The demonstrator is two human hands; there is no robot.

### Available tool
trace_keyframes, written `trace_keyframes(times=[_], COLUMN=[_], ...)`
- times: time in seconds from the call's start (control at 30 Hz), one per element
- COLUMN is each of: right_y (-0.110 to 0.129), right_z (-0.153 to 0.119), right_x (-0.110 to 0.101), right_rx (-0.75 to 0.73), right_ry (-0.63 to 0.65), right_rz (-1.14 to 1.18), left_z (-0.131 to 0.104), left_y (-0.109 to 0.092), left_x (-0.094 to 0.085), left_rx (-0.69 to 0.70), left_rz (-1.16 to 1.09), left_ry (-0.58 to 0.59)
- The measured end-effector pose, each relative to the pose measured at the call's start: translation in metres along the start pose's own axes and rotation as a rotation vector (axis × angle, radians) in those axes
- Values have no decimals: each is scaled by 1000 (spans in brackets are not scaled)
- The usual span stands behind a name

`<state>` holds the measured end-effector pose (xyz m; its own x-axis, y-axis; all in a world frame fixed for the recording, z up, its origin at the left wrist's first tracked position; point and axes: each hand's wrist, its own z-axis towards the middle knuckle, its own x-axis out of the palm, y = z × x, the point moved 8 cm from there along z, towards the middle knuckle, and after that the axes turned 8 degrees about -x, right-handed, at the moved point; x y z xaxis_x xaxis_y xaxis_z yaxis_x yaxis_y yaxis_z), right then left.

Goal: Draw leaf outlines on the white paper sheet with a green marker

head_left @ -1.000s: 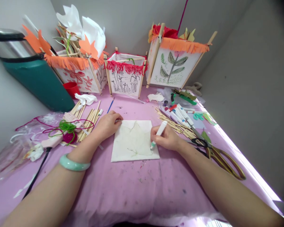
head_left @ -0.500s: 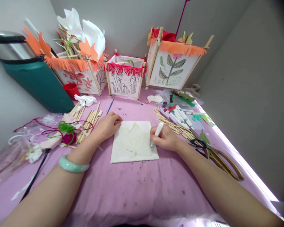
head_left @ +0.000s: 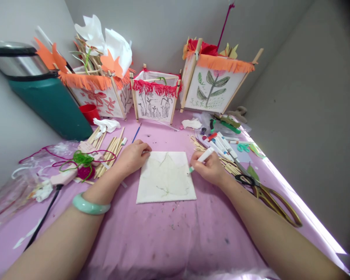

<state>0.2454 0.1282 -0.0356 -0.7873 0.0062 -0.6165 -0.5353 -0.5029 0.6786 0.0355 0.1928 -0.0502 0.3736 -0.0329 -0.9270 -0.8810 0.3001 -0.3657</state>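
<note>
In the middle of the table lies a flat white square sheet (head_left: 154,190), with a faint leaf shape showing on it and thin greenish lines near its lower part. My left hand (head_left: 136,154) is closed, with fingertips pressed on the sheet's upper left corner. A white marker (head_left: 206,154) with a green tip is gripped in my right hand (head_left: 210,169), just off the sheet's right edge. The marker leans, its tip pointing down and left towards the sheet; whether it touches is hard to tell.
Scissors (head_left: 261,190), several markers (head_left: 221,144) and thin sticks (head_left: 231,167) lie at right. Wooden sticks (head_left: 112,149), green yarn (head_left: 82,158) and a glue gun (head_left: 64,175) are at left. Behind stand a teal bottle (head_left: 51,105), a red cup (head_left: 89,111) and a fringed lantern (head_left: 154,103).
My right hand with the marker has moved right and slightly up, off the sheet's edge, and the marker is tilted more. My left hand stays at the corner.
</note>
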Motion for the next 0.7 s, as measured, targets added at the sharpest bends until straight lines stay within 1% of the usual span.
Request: trace_keyframes(times=[0.07,0.27,0.37,0.43,0.57,0.63,0.7], right_y=[0,3,1,0,4,6,6], right_z=[0,0,-1,-1,0,1,1], right_x=[-7,-6,-11,-12,-10,-6,-2], right_rx=[-4,-60,-33,-18,-55,-84,-81], right_ry=[-73,-100,-166,-178,-141,-75,-21], right_rz=[-53,-116,-105,-108,-182,-202,-186], left_z=[0,0,0,0,0,0,0], left_y=[0,0,0,0,0,0,0], left_x=[0,0,0,0,0,0,0], left_rx=[2,-4,0,-1,-3,1,1], left_rz=[0,4,6,8,6,7,7], left_ry=[-1,-3,-1,-1,-2,2,5])
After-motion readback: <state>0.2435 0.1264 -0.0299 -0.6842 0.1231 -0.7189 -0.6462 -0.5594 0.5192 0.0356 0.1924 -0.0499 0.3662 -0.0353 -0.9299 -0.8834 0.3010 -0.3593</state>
